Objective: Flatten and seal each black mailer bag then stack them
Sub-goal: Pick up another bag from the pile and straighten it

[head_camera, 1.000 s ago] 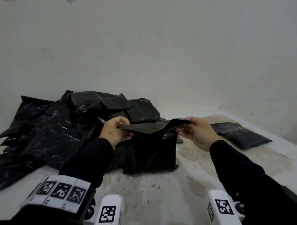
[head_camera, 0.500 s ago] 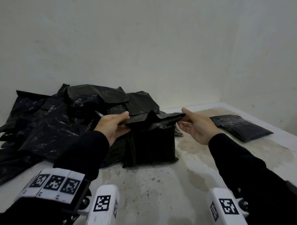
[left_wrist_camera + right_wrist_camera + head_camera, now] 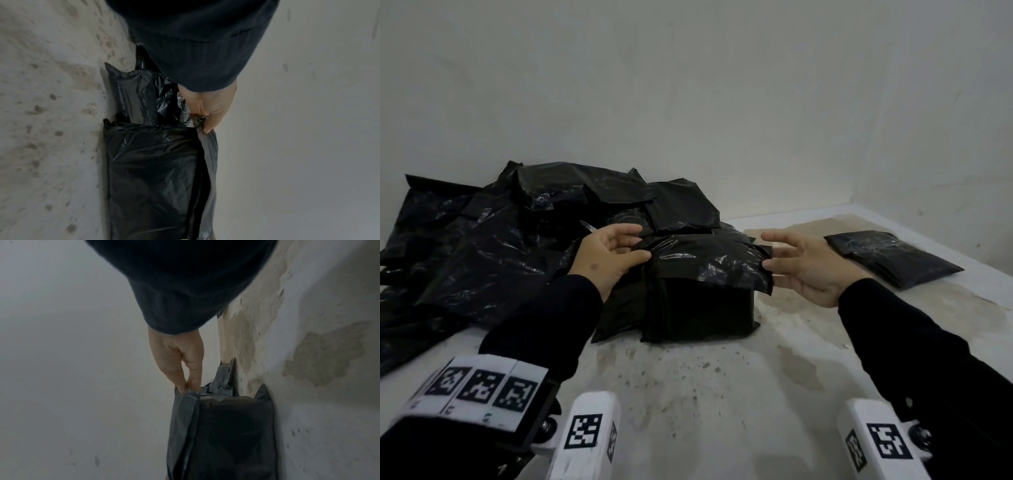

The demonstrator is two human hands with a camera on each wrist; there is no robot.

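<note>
Both hands are now pinching the folded-down flap [image 3: 709,260], left hand [image 3: 604,260] and right hand [image 3: 808,270] at its ends, which earlier stood raised, pressing it over the standing mailer bag [image 3: 698,308] between them, so sealing is likely underway.
</note>
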